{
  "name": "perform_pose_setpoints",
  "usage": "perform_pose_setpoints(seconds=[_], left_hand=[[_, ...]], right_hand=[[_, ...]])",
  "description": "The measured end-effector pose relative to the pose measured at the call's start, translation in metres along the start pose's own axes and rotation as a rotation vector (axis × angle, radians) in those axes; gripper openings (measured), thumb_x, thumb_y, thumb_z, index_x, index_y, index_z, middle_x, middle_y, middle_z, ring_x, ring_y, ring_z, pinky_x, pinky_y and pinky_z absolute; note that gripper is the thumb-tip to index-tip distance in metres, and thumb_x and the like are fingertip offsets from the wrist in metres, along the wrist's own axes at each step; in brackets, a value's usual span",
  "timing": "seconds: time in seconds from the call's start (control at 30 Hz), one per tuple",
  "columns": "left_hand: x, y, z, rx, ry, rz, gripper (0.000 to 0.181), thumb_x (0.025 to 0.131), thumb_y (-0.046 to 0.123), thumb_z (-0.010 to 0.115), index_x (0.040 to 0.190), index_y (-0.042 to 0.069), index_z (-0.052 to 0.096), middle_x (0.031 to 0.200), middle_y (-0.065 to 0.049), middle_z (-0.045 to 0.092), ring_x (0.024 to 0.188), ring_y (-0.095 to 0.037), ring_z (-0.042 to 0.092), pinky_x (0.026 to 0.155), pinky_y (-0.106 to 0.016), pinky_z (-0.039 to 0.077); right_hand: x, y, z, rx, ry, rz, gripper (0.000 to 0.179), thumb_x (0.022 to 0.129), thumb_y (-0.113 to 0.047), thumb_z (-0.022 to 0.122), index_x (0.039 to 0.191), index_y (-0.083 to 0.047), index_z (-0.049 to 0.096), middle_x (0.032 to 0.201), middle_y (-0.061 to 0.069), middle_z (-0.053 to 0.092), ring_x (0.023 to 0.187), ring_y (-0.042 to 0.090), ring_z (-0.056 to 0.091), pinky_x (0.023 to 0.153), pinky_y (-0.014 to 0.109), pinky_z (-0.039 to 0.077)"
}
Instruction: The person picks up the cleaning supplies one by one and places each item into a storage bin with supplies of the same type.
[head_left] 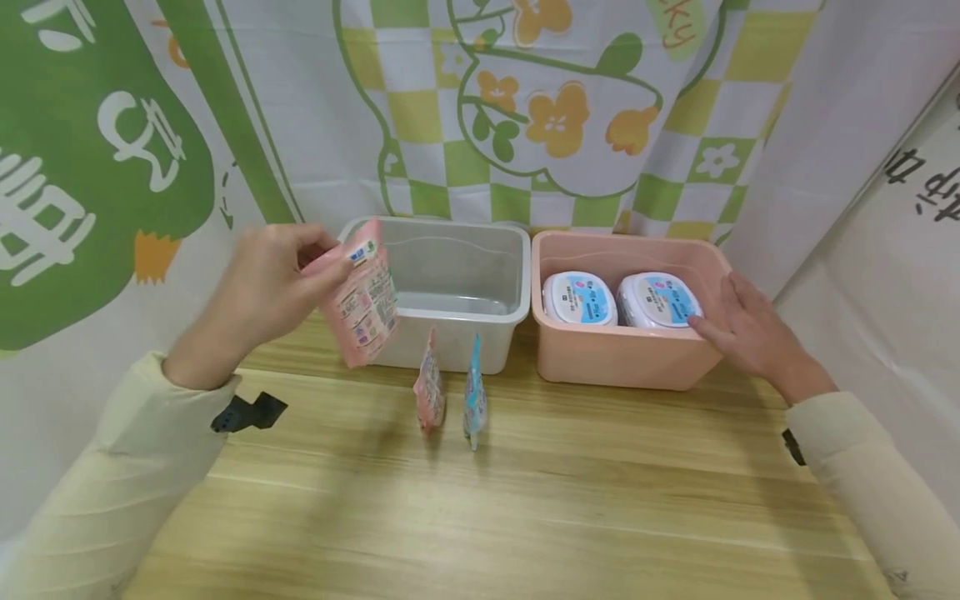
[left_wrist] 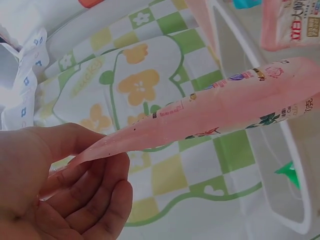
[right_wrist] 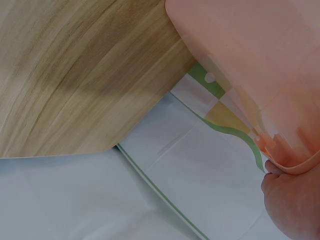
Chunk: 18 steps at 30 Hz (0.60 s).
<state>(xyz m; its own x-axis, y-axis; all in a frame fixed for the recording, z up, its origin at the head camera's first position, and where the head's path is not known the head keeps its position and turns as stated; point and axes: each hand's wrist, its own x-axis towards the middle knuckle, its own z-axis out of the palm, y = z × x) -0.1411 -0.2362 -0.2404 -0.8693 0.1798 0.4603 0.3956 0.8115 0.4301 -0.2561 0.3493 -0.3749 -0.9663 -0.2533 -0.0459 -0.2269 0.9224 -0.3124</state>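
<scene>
My left hand (head_left: 277, 279) pinches the top edge of a pink printed pouch (head_left: 360, 304), which hangs in front of the left end of the grey bin (head_left: 472, 350). In the left wrist view, the pouch (left_wrist: 200, 120) is seen edge-on, with the thumb and fingers (left_wrist: 107, 200) at its narrow end. My right hand (head_left: 757, 333) grips the right end of the pink bin (head_left: 622, 358) at its rim, the thumb over the front corner. Two white tubs with blue labels, a left tub (head_left: 580, 298) and a right tub (head_left: 660, 300), sit inside that bin.
On the wooden table (head_left: 525, 500), a pink pouch (head_left: 430, 392) and a blue pouch (head_left: 475, 396) stand upright before the grey bin. A small green piece (left_wrist: 290, 174) shows in the grey bin. A patterned cloth (head_left: 555, 108) hangs behind both bins.
</scene>
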Motion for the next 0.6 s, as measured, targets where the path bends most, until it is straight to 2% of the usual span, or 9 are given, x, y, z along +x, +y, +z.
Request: perform_pose_setpoints(seconds=[0.23,0.47,0.6], left_hand=[[0.018,0.011,-0.013,0.022,-0.004,-0.006,0.015,0.099,0.014,0.072,0.094,0.0,0.075,0.084,-0.017,0.075,0.058,-0.02,0.055,0.045,-0.024,0.038],[0.038,0.011,-0.02,0.044,0.019,0.005,0.021,0.098,0.017,0.073,0.097,-0.003,0.078,0.087,-0.022,0.077,0.057,-0.015,0.054,0.045,-0.02,0.037],[0.048,0.012,-0.022,0.053,0.013,-0.03,0.024,0.1,0.021,0.071,0.1,-0.003,0.078,0.091,-0.023,0.077,0.061,-0.016,0.057,0.046,-0.019,0.041]], right_hand=[[0.0,0.001,0.0,0.004,-0.007,0.006,0.102,0.107,-0.065,0.035,0.162,0.004,-0.017,0.172,0.027,-0.024,0.159,0.055,-0.012,0.124,0.077,0.005],[0.0,0.001,0.0,0.006,-0.006,0.008,0.101,0.108,-0.065,0.035,0.162,0.003,-0.017,0.172,0.025,-0.025,0.159,0.055,-0.012,0.124,0.077,0.005],[0.001,0.002,0.0,0.01,-0.003,0.009,0.102,0.107,-0.065,0.035,0.162,0.002,-0.018,0.172,0.026,-0.024,0.159,0.056,-0.012,0.124,0.076,0.005]])
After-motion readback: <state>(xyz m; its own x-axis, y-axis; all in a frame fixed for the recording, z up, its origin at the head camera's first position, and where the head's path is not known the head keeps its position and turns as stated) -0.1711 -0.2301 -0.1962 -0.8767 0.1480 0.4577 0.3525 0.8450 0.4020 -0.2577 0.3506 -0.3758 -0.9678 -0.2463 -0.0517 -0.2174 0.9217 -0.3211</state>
